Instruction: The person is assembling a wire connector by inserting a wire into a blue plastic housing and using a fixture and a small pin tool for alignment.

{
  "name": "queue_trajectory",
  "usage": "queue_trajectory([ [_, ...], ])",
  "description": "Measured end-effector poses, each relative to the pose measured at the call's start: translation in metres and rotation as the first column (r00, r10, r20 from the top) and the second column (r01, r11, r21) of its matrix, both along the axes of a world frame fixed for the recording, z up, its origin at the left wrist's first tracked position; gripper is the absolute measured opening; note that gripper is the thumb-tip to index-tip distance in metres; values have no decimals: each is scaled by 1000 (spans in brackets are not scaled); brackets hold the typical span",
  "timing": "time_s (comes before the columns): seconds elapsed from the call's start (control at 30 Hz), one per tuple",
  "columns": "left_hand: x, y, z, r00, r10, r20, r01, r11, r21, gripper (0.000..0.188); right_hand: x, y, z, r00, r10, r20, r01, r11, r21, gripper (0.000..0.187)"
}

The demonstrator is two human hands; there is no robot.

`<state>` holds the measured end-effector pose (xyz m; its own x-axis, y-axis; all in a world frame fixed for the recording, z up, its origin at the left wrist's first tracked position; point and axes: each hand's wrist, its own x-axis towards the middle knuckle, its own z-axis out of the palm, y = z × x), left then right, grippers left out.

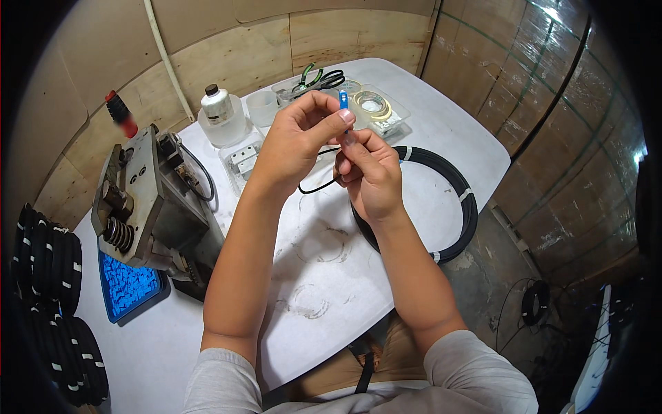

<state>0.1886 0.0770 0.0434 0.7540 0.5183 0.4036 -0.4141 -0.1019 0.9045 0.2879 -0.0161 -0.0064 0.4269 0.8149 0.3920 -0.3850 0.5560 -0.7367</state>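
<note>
A small blue cable connector (343, 101) with a pale tip stands upright above the table, pinched between the thumb and fingers of my left hand (296, 138). Just below it, my right hand (372, 169) is closed on the black cable (317, 188) at the connector's lower end. The two hands nearly touch, and the fingers hide where cable and connector join. From my right hand the cable bows down and left in a loose loop. Behind my right wrist lies a coil of black cable (452, 172), bound with white ties.
On the left stands a metal press (148, 200), with a tray of blue pieces (127, 283) below it. Bundled black coils (52, 276) lie at far left. At the back are a white bottle (217, 105), a clear cup (263, 108), green-handled pliers (307, 77) and tape rolls (372, 103).
</note>
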Motion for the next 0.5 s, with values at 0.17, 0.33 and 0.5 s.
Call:
queue_trajectory([
  [0.17, 1, 0, -1, 1000, 12, 3, -12, 1000, 10, 15, 0, 0, 0, 1000, -9, 16, 9, 1000, -14, 12],
  [0.33, 0, -1, 0, 1000, -1, 2, 1, 1000, -4, 14, 0, 1, -1, 1000, -6, 5, 6, 1000, 15, 11],
  [0.5, 0, -3, 1, 999, 17, 31, -17, 1000, 2, 14, -1, -1, 2, 1000, -4, 20, 5, 1000, -20, 11],
])
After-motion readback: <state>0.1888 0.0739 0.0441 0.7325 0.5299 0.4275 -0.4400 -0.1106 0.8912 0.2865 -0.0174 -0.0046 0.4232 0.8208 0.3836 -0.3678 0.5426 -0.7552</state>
